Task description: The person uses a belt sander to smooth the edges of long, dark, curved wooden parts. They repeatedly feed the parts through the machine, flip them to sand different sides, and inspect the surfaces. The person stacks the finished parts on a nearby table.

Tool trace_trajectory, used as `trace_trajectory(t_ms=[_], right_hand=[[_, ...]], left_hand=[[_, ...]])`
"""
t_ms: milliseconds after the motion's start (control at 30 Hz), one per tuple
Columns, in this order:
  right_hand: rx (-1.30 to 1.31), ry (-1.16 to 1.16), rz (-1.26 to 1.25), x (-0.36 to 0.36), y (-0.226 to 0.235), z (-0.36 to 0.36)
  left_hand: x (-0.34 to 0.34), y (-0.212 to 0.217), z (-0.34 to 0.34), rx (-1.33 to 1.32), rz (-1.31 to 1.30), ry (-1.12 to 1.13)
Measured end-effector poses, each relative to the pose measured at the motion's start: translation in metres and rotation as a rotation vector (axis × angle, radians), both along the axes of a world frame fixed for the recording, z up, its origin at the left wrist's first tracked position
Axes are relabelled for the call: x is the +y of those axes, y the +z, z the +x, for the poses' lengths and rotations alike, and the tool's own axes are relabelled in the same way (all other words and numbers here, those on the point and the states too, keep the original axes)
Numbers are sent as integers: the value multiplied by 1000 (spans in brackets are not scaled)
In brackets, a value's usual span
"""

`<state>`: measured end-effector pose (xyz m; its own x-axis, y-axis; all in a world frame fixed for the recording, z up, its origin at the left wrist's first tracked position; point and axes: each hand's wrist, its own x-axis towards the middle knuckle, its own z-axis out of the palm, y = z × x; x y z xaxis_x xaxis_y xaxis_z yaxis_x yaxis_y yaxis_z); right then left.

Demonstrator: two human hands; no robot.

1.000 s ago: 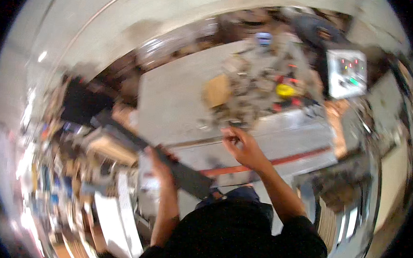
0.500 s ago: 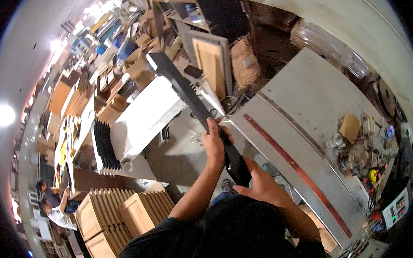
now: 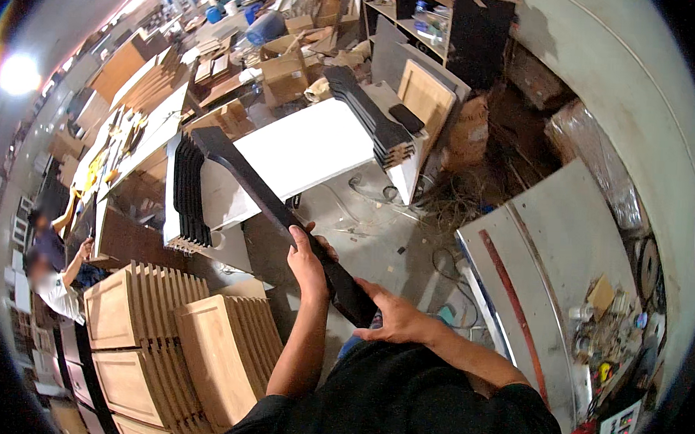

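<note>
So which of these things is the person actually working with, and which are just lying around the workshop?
In hand:
- long black board, held by the left hand and the right hand
- stacks of similar black boards on the white table

Lying about:
- stacked wooden panels
- cardboard boxes
- grey bench with small clutter
- loose cables on the floor

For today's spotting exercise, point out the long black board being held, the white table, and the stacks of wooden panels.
long black board [image 3: 247, 184], head view, its upper half
white table [image 3: 304, 148], head view, bare top
wooden panels [image 3: 207, 343], head view, front panel's face
</note>
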<state>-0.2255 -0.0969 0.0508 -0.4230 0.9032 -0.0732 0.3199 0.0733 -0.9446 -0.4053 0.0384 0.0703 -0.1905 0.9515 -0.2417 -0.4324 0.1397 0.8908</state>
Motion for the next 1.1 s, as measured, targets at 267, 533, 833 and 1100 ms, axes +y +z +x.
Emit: trace_trajectory(t_ms=[267,533,833,1100], right_hand=[[-514,117,567,98,-9,5],[-501,-170,1075,211,61,116],[-958,180,493,293,7,246],[-756,11,386,320,-35,257]], left_hand=[[81,5,-14,762,327,-236],[166,-6,43,1422,330,-595],[254,10,138,1593,356,-1345],[355,8,166,1552,701,-1456]])
